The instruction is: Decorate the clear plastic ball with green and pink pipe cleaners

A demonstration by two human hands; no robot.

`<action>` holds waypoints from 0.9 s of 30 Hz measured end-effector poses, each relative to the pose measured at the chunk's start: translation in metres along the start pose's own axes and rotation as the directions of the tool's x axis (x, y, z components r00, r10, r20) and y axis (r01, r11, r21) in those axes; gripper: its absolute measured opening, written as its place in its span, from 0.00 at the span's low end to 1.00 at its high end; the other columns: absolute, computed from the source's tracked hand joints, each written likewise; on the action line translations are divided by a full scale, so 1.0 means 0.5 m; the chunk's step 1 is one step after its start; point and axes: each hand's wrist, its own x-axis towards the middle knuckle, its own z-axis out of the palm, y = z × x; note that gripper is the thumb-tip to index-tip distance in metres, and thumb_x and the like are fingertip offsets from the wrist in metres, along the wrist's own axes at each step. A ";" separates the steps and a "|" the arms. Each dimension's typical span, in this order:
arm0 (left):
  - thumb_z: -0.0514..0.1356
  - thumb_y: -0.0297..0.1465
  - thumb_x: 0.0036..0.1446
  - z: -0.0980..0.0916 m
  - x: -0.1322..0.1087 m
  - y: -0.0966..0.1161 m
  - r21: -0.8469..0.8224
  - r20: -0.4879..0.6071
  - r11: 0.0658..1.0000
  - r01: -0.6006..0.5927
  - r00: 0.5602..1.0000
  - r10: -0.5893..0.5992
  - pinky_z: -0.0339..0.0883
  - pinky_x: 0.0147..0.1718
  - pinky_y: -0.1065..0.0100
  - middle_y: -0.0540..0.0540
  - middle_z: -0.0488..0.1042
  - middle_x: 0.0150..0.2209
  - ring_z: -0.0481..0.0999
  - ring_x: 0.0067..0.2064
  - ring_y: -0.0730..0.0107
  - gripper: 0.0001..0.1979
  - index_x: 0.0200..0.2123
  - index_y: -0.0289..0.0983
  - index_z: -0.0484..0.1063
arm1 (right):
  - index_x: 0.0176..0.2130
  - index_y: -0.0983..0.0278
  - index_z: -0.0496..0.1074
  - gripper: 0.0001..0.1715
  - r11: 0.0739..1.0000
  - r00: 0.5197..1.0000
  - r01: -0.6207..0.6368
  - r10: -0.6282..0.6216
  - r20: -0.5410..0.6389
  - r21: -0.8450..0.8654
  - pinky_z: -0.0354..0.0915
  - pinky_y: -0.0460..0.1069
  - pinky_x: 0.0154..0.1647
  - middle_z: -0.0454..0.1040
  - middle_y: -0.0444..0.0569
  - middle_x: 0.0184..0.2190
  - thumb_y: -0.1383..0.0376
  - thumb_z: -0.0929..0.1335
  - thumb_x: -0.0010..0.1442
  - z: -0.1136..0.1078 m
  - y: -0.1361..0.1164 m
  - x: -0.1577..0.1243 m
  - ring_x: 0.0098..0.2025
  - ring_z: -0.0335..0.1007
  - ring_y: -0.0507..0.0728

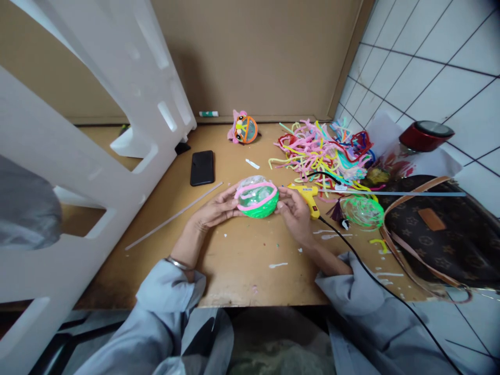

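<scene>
Between my two hands, just above the middle of the table, is a clear plastic ball [252,195] with green covering its lower part and a pink pipe cleaner ringing its face. My left hand [219,207] grips its left side, fingers curled round the edge. On the opposite side my right hand [292,211] pinches the rim with thumb and fingers. Close behind the right hand lies a yellow hot glue gun [309,197], its black cord trailing toward the front right. Part of the glue gun is hidden by that hand.
A pile of colourful pipe cleaners [316,151] lies at the back right, near a red-lidded bottle [417,140] and a brown handbag [437,229]. A black phone [202,168], a glue stick [174,216] and a decorated ball figure [242,128] are on the left and back. White plastic panel [156,104] stands left.
</scene>
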 end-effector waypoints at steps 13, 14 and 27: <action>0.69 0.36 0.52 -0.003 0.000 -0.006 -0.066 -0.112 0.997 -0.039 0.993 0.031 0.69 0.58 0.43 0.38 0.74 0.60 0.74 0.60 0.45 0.33 0.61 0.43 0.69 | 0.56 0.59 0.65 0.21 0.979 0.982 0.187 -0.185 0.042 -0.076 0.75 0.51 0.40 0.66 0.50 0.44 0.62 0.65 0.64 0.016 -0.033 -0.025 0.38 0.71 0.53; 0.69 0.36 0.52 -0.001 0.000 -0.004 -0.058 -0.109 0.997 -0.041 0.993 0.034 0.69 0.58 0.42 0.39 0.74 0.60 0.74 0.60 0.44 0.32 0.61 0.43 0.69 | 0.55 0.60 0.65 0.20 0.978 0.981 0.190 -0.188 0.040 -0.084 0.75 0.51 0.39 0.66 0.50 0.44 0.61 0.65 0.64 0.015 -0.034 -0.024 0.39 0.71 0.53; 0.65 0.34 0.57 0.016 0.013 0.001 -0.106 -0.062 0.994 -0.011 0.998 0.004 0.70 0.58 0.43 0.38 0.71 0.63 0.75 0.60 0.48 0.32 0.65 0.42 0.64 | 0.57 0.56 0.66 0.22 0.972 0.979 0.182 -0.166 0.117 -0.149 0.76 0.50 0.38 0.63 0.49 0.46 0.60 0.68 0.63 0.006 -0.043 -0.019 0.38 0.71 0.52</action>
